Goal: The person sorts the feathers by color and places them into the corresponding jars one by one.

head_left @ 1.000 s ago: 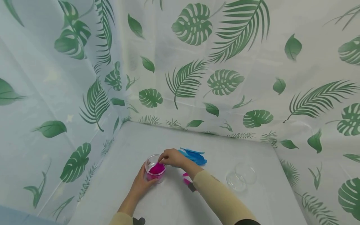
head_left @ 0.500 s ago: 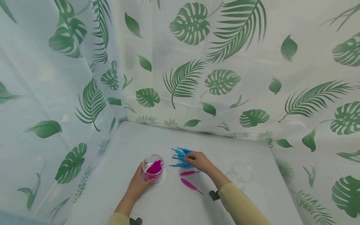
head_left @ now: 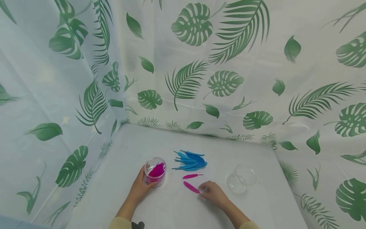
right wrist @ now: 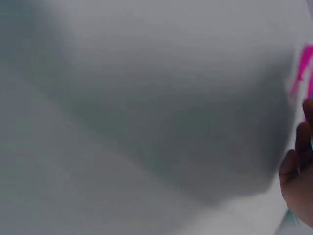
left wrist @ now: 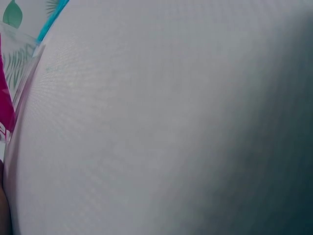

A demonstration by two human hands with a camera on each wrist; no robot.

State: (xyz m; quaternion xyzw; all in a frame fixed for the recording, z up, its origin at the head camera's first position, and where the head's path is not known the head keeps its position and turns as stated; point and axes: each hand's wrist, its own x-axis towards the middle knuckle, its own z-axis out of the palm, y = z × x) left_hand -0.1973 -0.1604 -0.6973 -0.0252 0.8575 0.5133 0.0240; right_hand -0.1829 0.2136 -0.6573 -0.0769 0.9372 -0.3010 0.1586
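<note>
In the head view my left hand (head_left: 140, 187) grips a clear round jar (head_left: 154, 159) on the table, with thumb and fingers on opposite sides of it. Magenta feathers (head_left: 156, 171) stand bunched in the jar, quills up. My right hand (head_left: 213, 194) is low over the table, its fingertips at the quill end of the nearer loose pink feather (head_left: 190, 187) and covering that quill; I cannot tell whether they pinch it. Just beyond lies a second pink feather (head_left: 190, 176). In the right wrist view, fingers (right wrist: 303, 142) are bent near blurred pink feathers (right wrist: 304, 68).
A pile of blue feathers (head_left: 191, 161) lies behind the pink ones, quills toward the jar. To the right rests a clear round container (head_left: 236, 187) with a clear lid-like disc (head_left: 246, 175) beside it. Leaf-patterned sheeting (head_left: 183, 121) walls the table's back and left.
My right hand has gone from the jar, past the blue feathers, and back toward me to the nearer pink feather. My left hand keeps its hold on the jar.
</note>
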